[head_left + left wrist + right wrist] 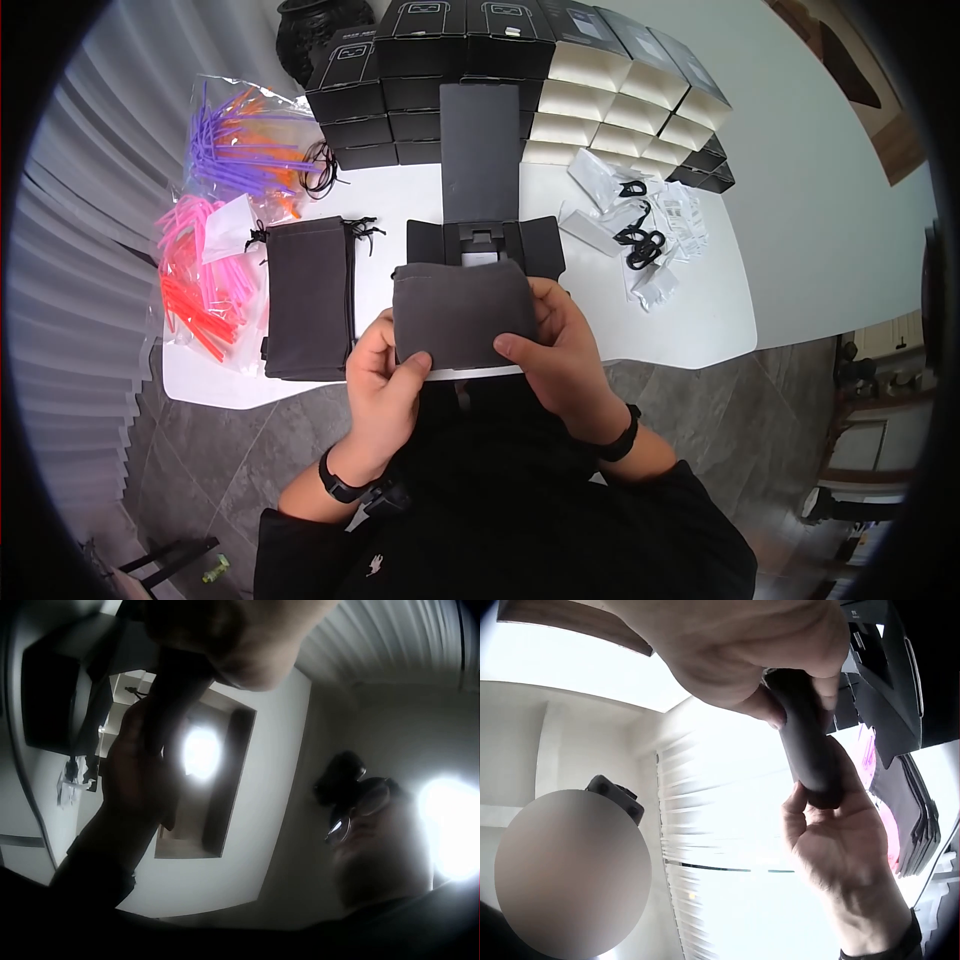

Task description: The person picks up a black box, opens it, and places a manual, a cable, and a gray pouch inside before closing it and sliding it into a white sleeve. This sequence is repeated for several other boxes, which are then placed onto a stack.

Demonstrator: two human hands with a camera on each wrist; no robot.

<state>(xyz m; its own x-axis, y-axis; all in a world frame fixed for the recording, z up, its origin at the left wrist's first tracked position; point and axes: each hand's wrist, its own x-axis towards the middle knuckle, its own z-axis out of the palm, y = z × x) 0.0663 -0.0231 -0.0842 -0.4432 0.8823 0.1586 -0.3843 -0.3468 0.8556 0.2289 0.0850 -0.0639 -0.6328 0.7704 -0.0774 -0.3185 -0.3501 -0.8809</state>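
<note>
Both hands hold a dark grey fabric pouch [462, 310], folded into a wide, rounded bundle, over the table's front edge. My left hand [383, 395] pinches its near left corner, thumb on top and fingers beneath. On the right side, my right hand [568, 368] grips it the same way; the right wrist view shows the pouch [808, 742] from its edge, thick and rounded between the two hands. Just beyond it stands an open black box [480, 165] with its lid raised and side flaps spread. The pouch overlaps the box's near part in the head view.
A stack of similar dark drawstring pouches [308, 300] lies left of the box. Clear bags of purple and orange sticks [230, 150] and pink and red ones [205, 285] lie farther left. Black and white boxes [425, 60] line the back; bagged black cables [645, 245] lie right.
</note>
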